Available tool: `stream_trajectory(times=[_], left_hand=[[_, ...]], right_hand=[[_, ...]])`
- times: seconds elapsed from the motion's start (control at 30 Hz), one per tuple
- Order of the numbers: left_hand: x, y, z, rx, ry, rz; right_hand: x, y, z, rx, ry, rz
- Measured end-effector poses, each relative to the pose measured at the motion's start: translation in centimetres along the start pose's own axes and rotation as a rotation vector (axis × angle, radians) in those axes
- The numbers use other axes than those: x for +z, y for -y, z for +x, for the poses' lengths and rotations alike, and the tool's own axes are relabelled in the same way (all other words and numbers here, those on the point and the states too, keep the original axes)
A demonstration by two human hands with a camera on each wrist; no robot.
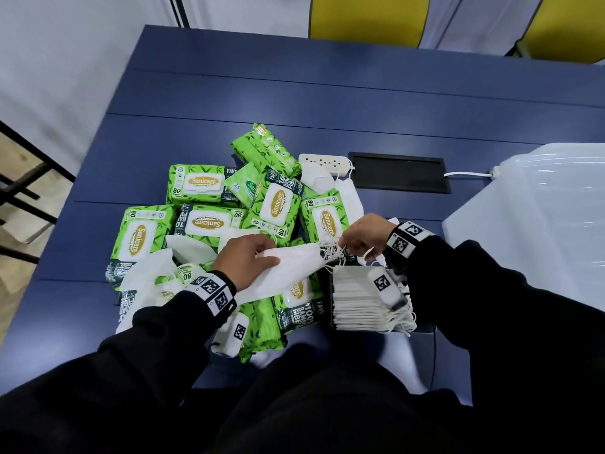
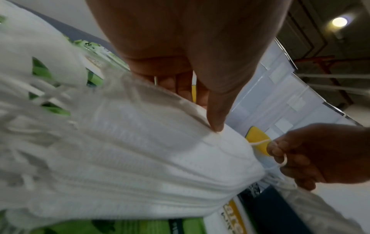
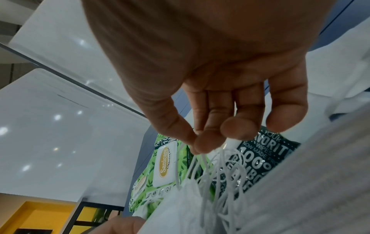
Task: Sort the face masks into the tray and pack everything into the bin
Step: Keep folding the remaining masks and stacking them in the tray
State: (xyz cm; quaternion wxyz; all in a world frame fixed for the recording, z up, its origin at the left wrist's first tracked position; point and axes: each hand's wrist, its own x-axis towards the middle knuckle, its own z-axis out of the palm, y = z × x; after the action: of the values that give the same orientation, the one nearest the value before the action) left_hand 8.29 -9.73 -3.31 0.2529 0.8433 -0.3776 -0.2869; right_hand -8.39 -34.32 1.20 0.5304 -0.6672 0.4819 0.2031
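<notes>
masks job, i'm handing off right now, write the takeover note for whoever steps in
Left hand grips a bundle of white masks held over the wipes packs.
Right hand pinches the bundle's ear loops.
Tray at the near right already holds a stack of masks.
Left: loose masks among the packs, then everything into the bin, far right.

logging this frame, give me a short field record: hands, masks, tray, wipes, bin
left hand: holds a stack of white masks, thumb on top
right hand: pinches the stack's ear loops
tray: near the table's front edge, filled with stacked masks
wipes: green packs piled on the blue table, loose masks among them
bin: translucent, at right; contents cannot be told
</notes>
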Motion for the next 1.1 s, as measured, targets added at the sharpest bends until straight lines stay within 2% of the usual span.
stream_trajectory(times=[0.1,0.17,0.27,0.43,0.53,0.67,0.83,1.0,1.1], left_hand=[[0.3,-0.1,-0.2,0.083,-0.039,0.165],[0.4,-0.4,-0.4,0.132,-0.039,0.195],[0.9,-1.3,-0.6,0.173,0.072,0.251],[2.9,-2.5,-0.6,0.174,0.187,0.422],[3.6,-2.4,-0.5,0.183,0.188,0.547],[3.9,-2.2,-0.7,0.182,0.175,0.582],[4.5,-2.4,-0.8,0.147,0.184,0.562],[4.7,-2.5,-1.0,0.183,0.138,0.579],[5.1,-2.2,-1.4,0.221,0.109,0.573]], right_hand=[[0.2,-0.7,0.8,-0.017,-0.029,-0.021],[0.2,-1.1,1.3,-0.047,-0.045,-0.025],[0.1,-1.4,2.0,-0.102,-0.069,-0.005],[-0.8,-1.6,4.4,-0.074,-0.141,0.188],[-2.7,-2.2,6.4,-0.039,-0.254,0.386],[-4.7,-2.7,9.2,0.015,-0.325,0.464],[-5.0,-3.0,12.7,0.058,-0.361,0.377],[-4.7,-2.8,15.6,-0.008,-0.361,0.178],[-4.8,-2.6,16.1,-0.044,-0.304,0.113]])
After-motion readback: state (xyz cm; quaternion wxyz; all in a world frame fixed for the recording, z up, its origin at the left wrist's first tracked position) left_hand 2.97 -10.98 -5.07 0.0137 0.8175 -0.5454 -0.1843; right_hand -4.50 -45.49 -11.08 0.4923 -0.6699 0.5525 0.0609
